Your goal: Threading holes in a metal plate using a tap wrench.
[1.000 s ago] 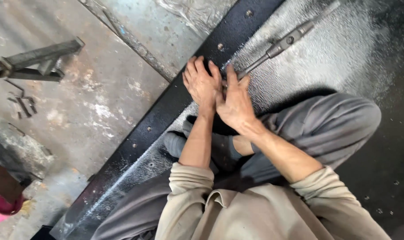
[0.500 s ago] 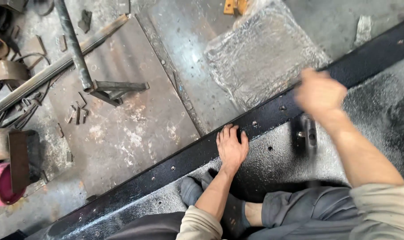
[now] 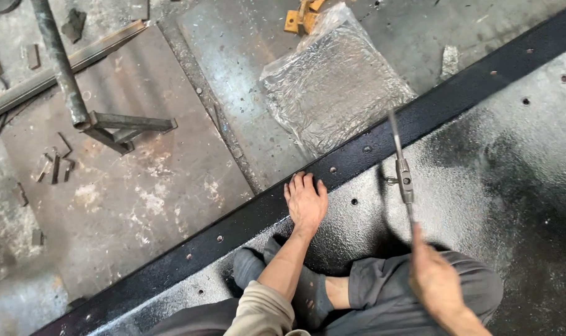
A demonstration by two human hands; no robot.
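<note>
A black-painted metal beam (image 3: 357, 155) gleams wet and glossy, its flat sheet (image 3: 482, 162) speckled and slightly rough. At twelve o'clock lies a crinkled clear plastic bag (image 3: 333, 87) — shiny, creased. At nine o'clock the floor (image 3: 140, 199) is dull, stained — scuffed grey beside a rusty steel stand (image 3: 102, 121).

A metal workshop: stained floor plates (image 3: 140, 186), a steel angle bar (image 3: 59, 68), scattered offcuts (image 3: 54, 167).

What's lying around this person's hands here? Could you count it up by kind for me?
Hands: 2, left hand flat on the black beam, right hand holding the tool
Long metal tool: 1
Plastic-wrapped bundle: 1
Yellow brackets: 1 cluster
Pipe stand: 1
Total: 6
</note>
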